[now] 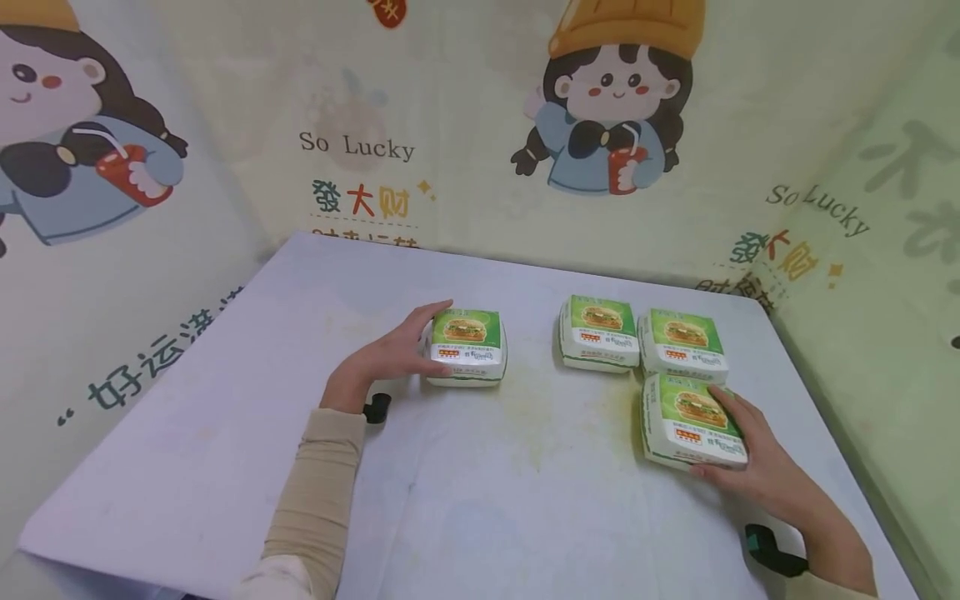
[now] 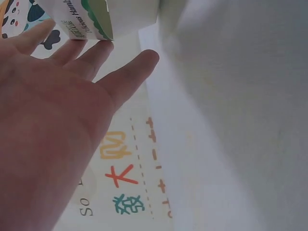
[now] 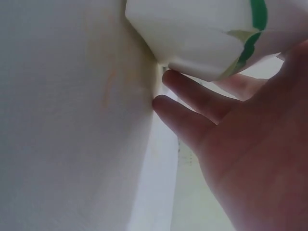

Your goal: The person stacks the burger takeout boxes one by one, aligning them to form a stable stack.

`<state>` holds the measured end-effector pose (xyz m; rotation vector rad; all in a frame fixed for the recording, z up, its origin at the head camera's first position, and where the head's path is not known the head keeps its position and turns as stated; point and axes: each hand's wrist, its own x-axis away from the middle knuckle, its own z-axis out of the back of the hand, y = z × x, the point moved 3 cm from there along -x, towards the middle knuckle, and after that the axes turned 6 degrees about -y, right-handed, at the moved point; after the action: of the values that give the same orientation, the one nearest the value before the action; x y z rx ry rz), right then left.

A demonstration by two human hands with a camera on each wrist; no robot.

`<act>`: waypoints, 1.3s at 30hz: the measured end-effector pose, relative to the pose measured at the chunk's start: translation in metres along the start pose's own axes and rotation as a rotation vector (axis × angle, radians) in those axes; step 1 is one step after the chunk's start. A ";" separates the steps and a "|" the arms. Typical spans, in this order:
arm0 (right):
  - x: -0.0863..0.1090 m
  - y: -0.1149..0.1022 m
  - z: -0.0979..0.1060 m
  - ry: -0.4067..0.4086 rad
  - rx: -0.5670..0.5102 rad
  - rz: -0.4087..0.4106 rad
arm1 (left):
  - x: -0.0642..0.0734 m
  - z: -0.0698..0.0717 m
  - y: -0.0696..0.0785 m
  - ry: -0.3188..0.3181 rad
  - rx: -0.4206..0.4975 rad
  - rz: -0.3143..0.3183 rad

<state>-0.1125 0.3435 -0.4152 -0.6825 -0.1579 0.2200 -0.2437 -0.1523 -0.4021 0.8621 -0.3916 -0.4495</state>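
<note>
In the head view my left hand (image 1: 390,350) grips a small green-and-white hamburger box (image 1: 467,346) from its left side, thumb at the front and fingers toward the back. Its fingers (image 2: 96,57) touch the printed box wall (image 2: 79,21) in the left wrist view. On the right, my right hand (image 1: 776,467) holds a second hamburger box (image 1: 693,421) by its right side, thumb at the near edge. From the right wrist, two fingers (image 3: 192,94) show under the white box bottom (image 3: 192,33). Both boxes lie lid up, at or very near the tabletop.
Two more hamburger boxes stand behind the right-hand one: one box (image 1: 682,342) directly behind it, another box (image 1: 598,332) to that one's left. The white table (image 1: 510,517) meets a printed cloth wall (image 1: 465,100) at the back; another wall (image 1: 885,333) rises along the right.
</note>
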 end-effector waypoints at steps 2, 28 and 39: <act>0.002 0.000 0.000 0.005 0.005 -0.007 | -0.001 -0.001 0.000 -0.002 -0.001 0.015; -0.004 -0.013 0.001 0.076 0.054 0.011 | 0.002 0.001 -0.001 -0.005 -0.013 0.021; -0.006 -0.034 0.013 0.125 0.105 0.071 | -0.002 -0.001 -0.005 -0.013 -0.016 0.022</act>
<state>-0.1162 0.3243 -0.3842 -0.5955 -0.0026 0.2513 -0.2458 -0.1531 -0.4067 0.8391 -0.4081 -0.4377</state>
